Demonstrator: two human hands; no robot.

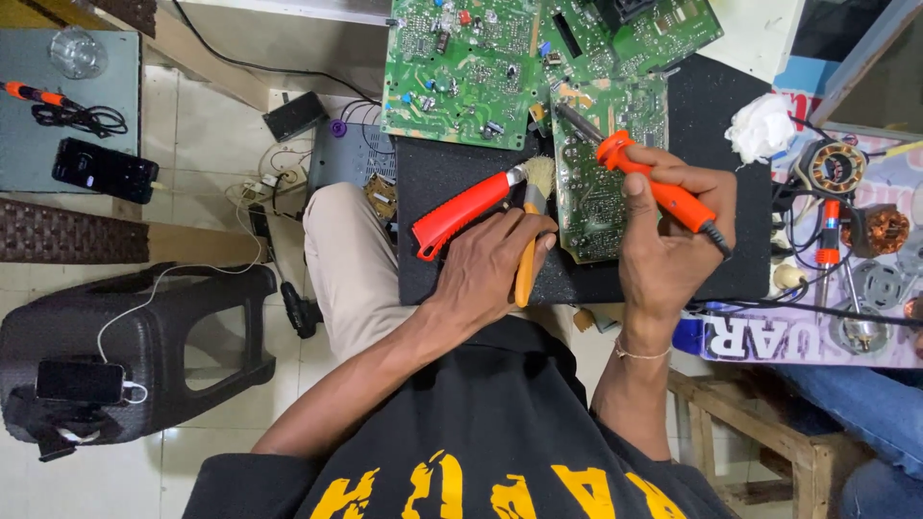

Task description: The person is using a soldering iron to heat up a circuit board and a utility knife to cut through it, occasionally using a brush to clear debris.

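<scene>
Far left, at nine o'clock: black plastic stool [221,317] bearing a phone [80,382]. Centre: left hand [490,264] clamped on an orange-handled brush [528,252], beside a red utility knife [463,213]. At three o'clock: right hand [673,245] gripping an orange soldering iron [654,185], tip on the small green circuit board [601,168] lying on the black mat [442,173].

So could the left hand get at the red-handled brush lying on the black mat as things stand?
Probably yes. The left hand lies right beside the red-handled brush on the black mat, with nothing between them. But its fingers already grip an orange tool, which may hamper grasping.
</scene>
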